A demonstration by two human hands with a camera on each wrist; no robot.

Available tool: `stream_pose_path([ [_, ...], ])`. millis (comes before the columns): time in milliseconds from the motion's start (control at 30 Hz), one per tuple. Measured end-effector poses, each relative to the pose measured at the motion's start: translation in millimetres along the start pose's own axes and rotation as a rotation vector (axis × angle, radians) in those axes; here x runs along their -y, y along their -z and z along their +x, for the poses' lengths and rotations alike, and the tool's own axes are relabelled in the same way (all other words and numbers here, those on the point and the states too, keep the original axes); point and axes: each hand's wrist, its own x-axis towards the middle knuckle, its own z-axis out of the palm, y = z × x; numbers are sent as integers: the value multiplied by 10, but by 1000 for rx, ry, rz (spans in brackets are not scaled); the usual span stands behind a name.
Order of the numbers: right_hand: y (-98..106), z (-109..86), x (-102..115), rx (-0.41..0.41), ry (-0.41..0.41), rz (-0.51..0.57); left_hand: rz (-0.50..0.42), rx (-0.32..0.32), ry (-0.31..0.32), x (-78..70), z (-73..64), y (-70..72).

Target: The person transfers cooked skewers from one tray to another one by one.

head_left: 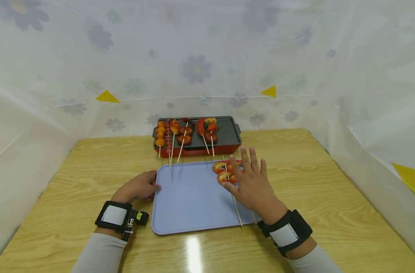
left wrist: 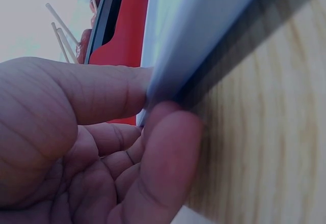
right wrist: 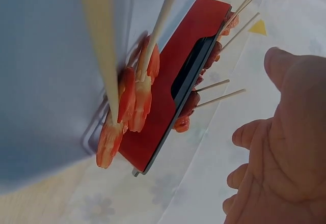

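Observation:
A pale blue tray point(head_left: 190, 201) lies on the table, its left rim pinched between the thumb and fingers of my left hand point(head_left: 140, 187). In the left wrist view the thumb is on top of the tray rim point(left wrist: 178, 46) and a fingertip is at its underside. My right hand point(head_left: 253, 185) is spread palm down over the tray's right side, with nothing in it. Shrimp skewers point(head_left: 224, 177) lie under its fingers, partly hidden. The right wrist view shows two of them, with orange-red shrimp point(right wrist: 137, 104) on thin wooden sticks and the right hand point(right wrist: 285, 147) apart from them.
Behind the tray stands a red and black grill point(head_left: 228, 132). Across it lie several skewers, with orange balls point(head_left: 160, 134), a sausage point(head_left: 201, 127) and mushroom-like pieces point(head_left: 184, 139), their sticks jutting over the front edge. A flower-patterned sheet point(head_left: 197, 68) hangs around the wooden table point(head_left: 330, 212).

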Motion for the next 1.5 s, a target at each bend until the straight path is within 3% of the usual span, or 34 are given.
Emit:
stream_pose_path([
  [233, 61, 71, 1, -28, 7, 21, -1, 1, -17, 25, 23, -3],
  [500, 110, 230, 45, -58, 71, 12, 5, 3, -20, 20, 17, -8],
  [667, 205, 401, 74, -144, 90, 177, 10, 3, -22, 17, 42, -8],
  [867, 245, 651, 87, -224, 3, 405, -17, 2, -32, 39, 32, -11],
  [1067, 123, 979, 42, -167, -94, 570, -7, -9, -14, 38, 15, -10],
  [1233, 8, 1142, 28, -140, -115, 580, 12, -15, -15, 31, 29, -32],
  [1500, -70, 1282, 57, -105, -79, 587, 30, -16, -6, 53, 51, -3],
])
